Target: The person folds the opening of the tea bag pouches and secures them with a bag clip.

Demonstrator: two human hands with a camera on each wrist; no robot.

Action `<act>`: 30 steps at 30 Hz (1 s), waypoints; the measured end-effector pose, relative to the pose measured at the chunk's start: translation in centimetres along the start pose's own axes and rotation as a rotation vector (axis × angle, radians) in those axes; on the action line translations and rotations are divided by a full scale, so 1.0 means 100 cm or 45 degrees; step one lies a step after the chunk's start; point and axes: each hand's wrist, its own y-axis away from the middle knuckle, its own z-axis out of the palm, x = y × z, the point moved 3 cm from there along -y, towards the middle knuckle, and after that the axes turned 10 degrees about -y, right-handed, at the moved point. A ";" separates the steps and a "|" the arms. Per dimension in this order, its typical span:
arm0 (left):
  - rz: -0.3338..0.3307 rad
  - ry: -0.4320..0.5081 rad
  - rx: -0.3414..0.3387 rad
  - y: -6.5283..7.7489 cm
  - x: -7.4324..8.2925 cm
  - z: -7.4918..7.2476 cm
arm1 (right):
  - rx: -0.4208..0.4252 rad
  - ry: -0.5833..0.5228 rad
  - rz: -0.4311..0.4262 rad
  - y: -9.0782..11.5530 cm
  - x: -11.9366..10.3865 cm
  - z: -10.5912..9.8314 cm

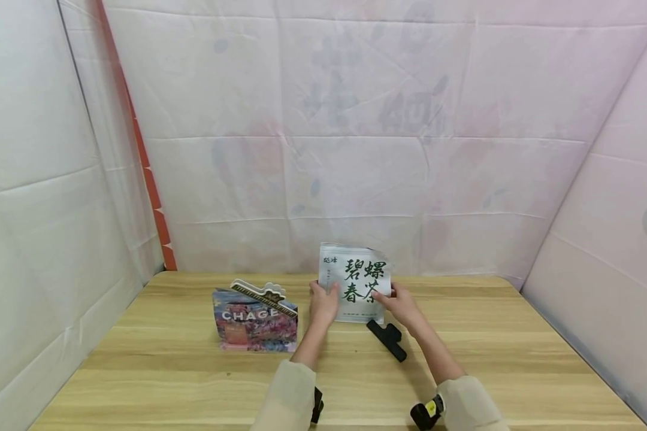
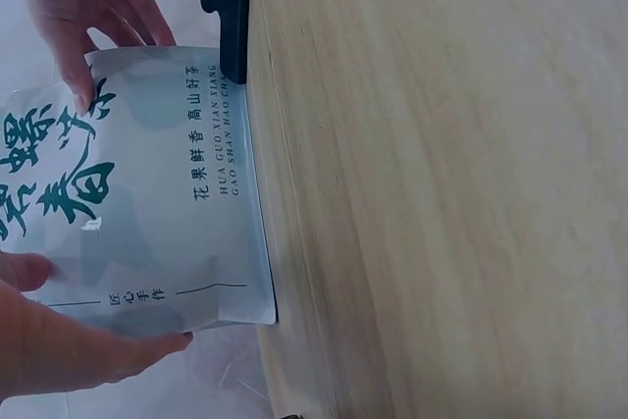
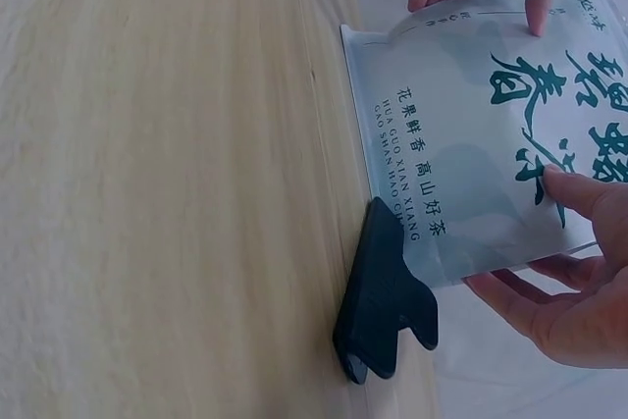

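Observation:
A silvery-white tea bag (image 1: 354, 302) with dark green Chinese characters stands upright on the wooden table, held between both hands. My left hand (image 1: 324, 301) grips its left edge, thumb on the front face and fingers behind. On the opposite edge my right hand (image 1: 404, 306) pinches the bag the same way, thumb over the lowest character. A black bag clip (image 1: 389, 340) lies on the table just in front of the bag's lower right corner; the right wrist view shows this clip (image 3: 378, 291) close to the bag's bottom edge. The bag's back is hidden.
Left of the hands stands a colourful bag (image 1: 256, 329) lettered "CHAGE", with a white-and-gold clip (image 1: 264, 296) slanting across its top. The wooden table (image 1: 167, 371) is bounded by pale fabric walls (image 1: 356, 179) behind and at both sides.

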 end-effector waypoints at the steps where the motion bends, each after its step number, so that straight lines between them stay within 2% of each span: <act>1: -0.013 0.004 0.002 0.000 0.000 -0.001 | 0.002 -0.002 -0.005 -0.001 0.000 0.001; 9: -0.030 0.014 0.101 0.002 0.000 -0.008 | -0.002 -0.004 -0.016 -0.004 0.000 0.011; 15: -0.063 -0.059 0.121 0.002 -0.002 -0.010 | -0.007 -0.008 -0.016 -0.003 -0.003 0.017; 20: -0.084 -0.060 0.140 0.002 -0.003 -0.012 | -0.002 0.008 -0.017 -0.002 -0.006 0.020; 26: -0.082 -0.047 0.170 0.003 -0.003 -0.012 | 0.001 0.016 -0.001 0.001 -0.006 0.020; 30: -0.031 -0.018 0.254 0.005 -0.001 -0.012 | -0.018 0.010 -0.007 0.002 -0.007 0.019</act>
